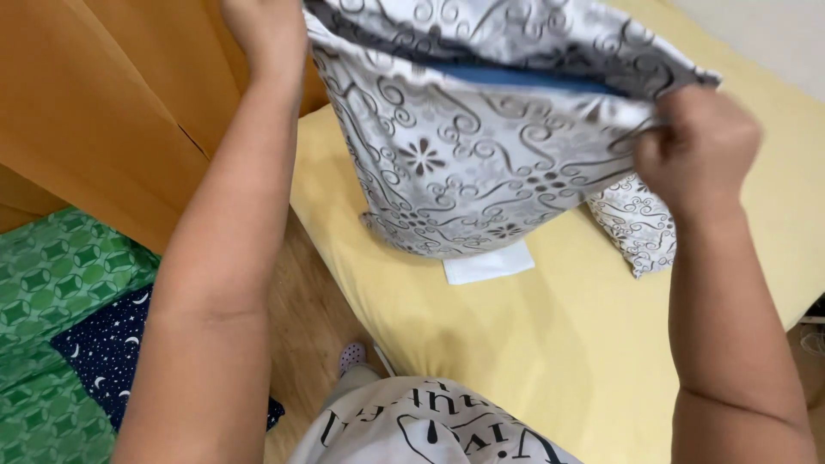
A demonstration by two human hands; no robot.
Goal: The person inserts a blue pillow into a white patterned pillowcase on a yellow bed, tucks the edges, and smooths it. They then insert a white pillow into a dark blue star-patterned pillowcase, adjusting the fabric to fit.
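Fingers of my right hand curl tight and pinch the open edge of a pillowcase, grey-and-white w/ swirl and flower print, bunching the cloth at its right corner. My left hand grips the opposite edge at top of frame; its fingers are cut off by the frame edge, so can't tell how they sit, though the cloth hangs from that hand. Between both hands the mouth of the pillowcase is pulled wide, and a blue pillow shows as a thin strip inside the opening. Pillowcase hangs upright, its lower end resting on a yellow bedsheet near the bed's left edge. A white folded cloth sticks out from under its bottom edge, touching it. Just right of that, partly behind my right wrist, lies a 2nd patterned pillow, paler print, flat on the sheet. Left of the bed: orange curtain, wood floor, and a green patterned mat w/ a dark blue moon-and-star cloth on it. My white printed shirt fills the bottom centre, one slippered foot on the floor beside the bed
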